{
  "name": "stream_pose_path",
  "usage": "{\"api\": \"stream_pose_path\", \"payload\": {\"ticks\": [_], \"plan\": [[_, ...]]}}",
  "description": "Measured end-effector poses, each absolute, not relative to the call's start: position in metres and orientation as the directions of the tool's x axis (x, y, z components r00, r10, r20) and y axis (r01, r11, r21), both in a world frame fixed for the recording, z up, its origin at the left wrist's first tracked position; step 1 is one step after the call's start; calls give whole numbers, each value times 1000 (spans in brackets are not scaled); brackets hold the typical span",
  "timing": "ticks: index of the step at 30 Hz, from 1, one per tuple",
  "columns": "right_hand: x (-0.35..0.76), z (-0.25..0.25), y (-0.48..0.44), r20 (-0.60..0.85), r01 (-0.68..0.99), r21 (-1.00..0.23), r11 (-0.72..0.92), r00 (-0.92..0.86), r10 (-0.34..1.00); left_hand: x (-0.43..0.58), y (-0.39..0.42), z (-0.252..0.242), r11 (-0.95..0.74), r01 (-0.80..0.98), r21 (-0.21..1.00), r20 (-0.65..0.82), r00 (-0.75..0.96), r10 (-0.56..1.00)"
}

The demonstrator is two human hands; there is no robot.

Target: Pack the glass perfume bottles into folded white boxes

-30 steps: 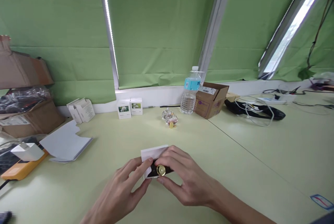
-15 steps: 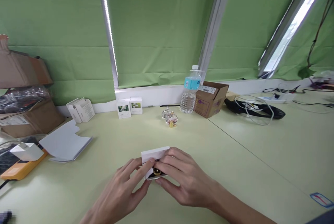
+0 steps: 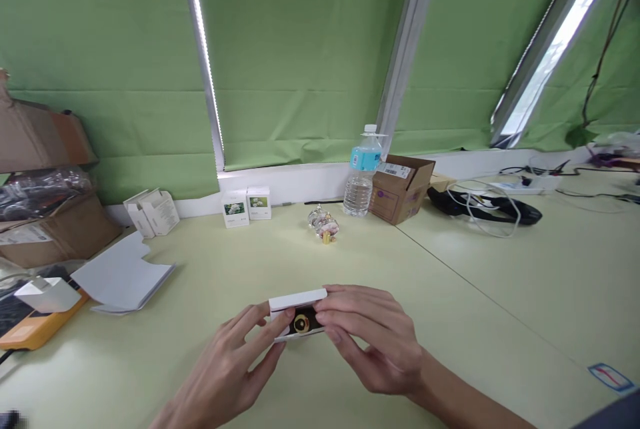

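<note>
Both my hands are at the front of the pale green table (image 3: 200,262), holding a small white card box (image 3: 297,300) between them. A black piece with a round gold disc (image 3: 301,323) shows in the box's open front. My left hand (image 3: 225,362) grips the box's left end, its fingertips touching the black piece. My right hand (image 3: 373,339) holds the right end, with its fingers reaching across the box's top edge. The box's underside is hidden by my fingers.
A clear glass object with a small gold part (image 3: 323,226) stands ahead of my hands. Behind it are a water bottle (image 3: 363,176), a cardboard box (image 3: 400,189) and white cartons (image 3: 245,206). Flattened white card (image 3: 123,276) lies at left; a black cable bundle (image 3: 480,208) lies at right.
The white card now lies lower and flatter above the black piece. My right fingers have slid right, off the gold disc, which shows more fully. The view has shifted slightly.
</note>
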State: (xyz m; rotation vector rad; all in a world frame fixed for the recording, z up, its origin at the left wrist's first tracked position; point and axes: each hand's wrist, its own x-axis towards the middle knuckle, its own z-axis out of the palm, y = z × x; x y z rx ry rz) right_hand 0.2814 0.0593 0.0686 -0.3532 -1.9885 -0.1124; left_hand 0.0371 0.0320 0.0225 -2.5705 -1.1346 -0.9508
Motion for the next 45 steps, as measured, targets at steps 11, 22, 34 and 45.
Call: {"api": "stream_pose_path", "payload": {"ticks": [11, 22, 34, 45], "plan": [[278, 73, 54, 921, 268, -96, 959, -342, 188, 36, 32, 22, -700, 700, 142, 625, 484, 612], [274, 58, 64, 842, 329, -168, 929, -442, 309, 53, 33, 30, -624, 514, 588, 606, 231, 761], [274, 57, 67, 676, 470, -394, 790, -434, 596, 57, 32, 22, -352, 437, 828, 401, -23, 916], [275, 54, 70, 668, 427, -269, 863, -563, 487, 52, 38, 26, -403, 481, 778, 437, 46, 898]]}}
